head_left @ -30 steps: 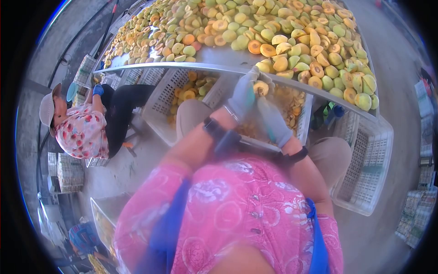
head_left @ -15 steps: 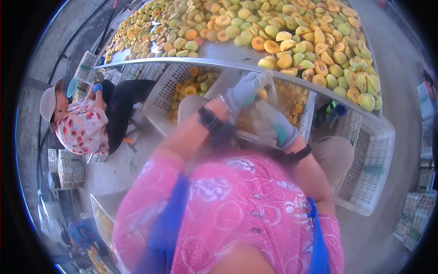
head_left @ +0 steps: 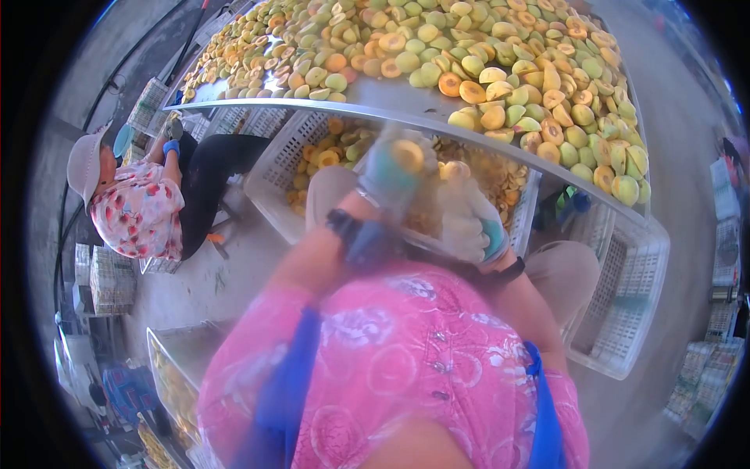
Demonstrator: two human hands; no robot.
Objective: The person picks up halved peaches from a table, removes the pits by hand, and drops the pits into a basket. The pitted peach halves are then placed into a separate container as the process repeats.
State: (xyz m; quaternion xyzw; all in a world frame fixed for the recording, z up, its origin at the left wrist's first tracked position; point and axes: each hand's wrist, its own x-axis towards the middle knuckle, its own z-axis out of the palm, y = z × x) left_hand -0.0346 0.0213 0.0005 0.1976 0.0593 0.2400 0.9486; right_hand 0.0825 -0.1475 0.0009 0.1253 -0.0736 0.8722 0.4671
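Note:
My left hand [head_left: 394, 168], in a grey and teal glove, is blurred near the table edge, with a cut fruit half [head_left: 408, 155] in its fingers. Just right of it, my right hand [head_left: 470, 215], gloved too, has its fingers closed round a small orange fruit piece [head_left: 455, 170]. Both hands are over a white crate [head_left: 526, 205] holding many fruit pieces. Beyond the hands, a metal table [head_left: 375, 92] carries a large heap of halved green and orange fruit [head_left: 500, 74].
At the left a person [head_left: 133, 195] in a light hat sits by the table. A crate of fruit halves [head_left: 269, 168] is left of my hands. A white crate [head_left: 625, 301] stands at the right, and another [head_left: 168, 367] at the lower left.
My hands have moved apart from each other. The left one has come down slightly from the table edge and now shows a fruit half. My right hand has turned upward, showing a fruit piece.

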